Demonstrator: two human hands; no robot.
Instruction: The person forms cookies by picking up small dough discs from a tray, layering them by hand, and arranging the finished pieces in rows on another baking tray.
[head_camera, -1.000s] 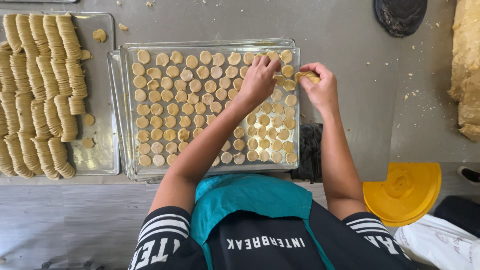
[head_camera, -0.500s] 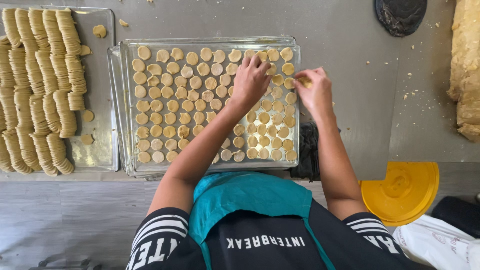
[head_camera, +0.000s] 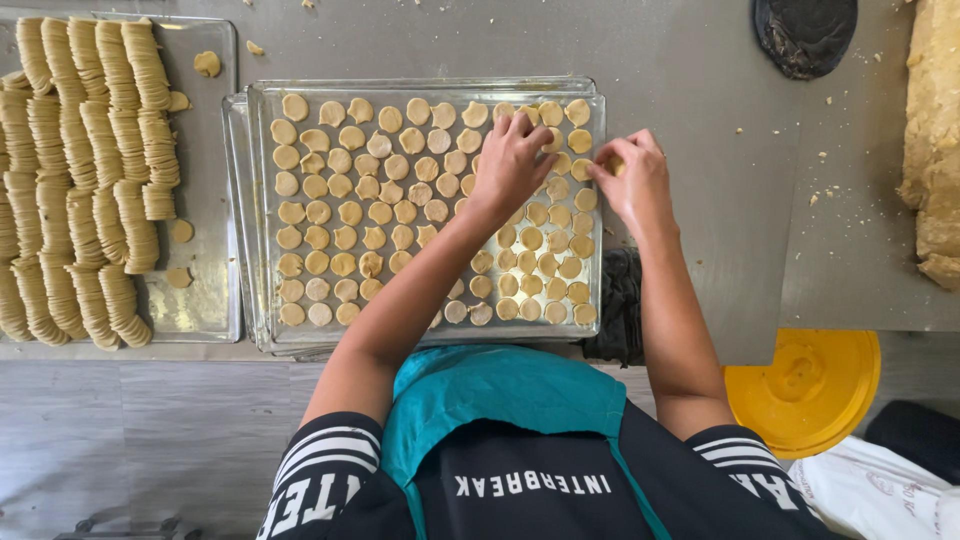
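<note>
A metal tray (head_camera: 258, 200) holds rows of small round dough discs (head_camera: 345, 210). My left hand (head_camera: 510, 160) rests with fingers spread on discs near the tray's upper right, fingertips touching them. At the tray's right edge my right hand (head_camera: 632, 185) pinches a dough disc (head_camera: 612, 165) between thumb and fingers. Both forearms reach over the tray's lower right part and hide some discs.
A second tray (head_camera: 205, 300) on the left carries long stacked rows of discs (head_camera: 95, 170). A big slab of dough (head_camera: 935, 150) lies at the right edge, a dark round object (head_camera: 805, 35) at the top right, a yellow lid (head_camera: 810, 385) at the lower right.
My left hand has shifted slightly left along the upper rows. My right hand has come down a little from the tray's top right corner, still holding a disc.
</note>
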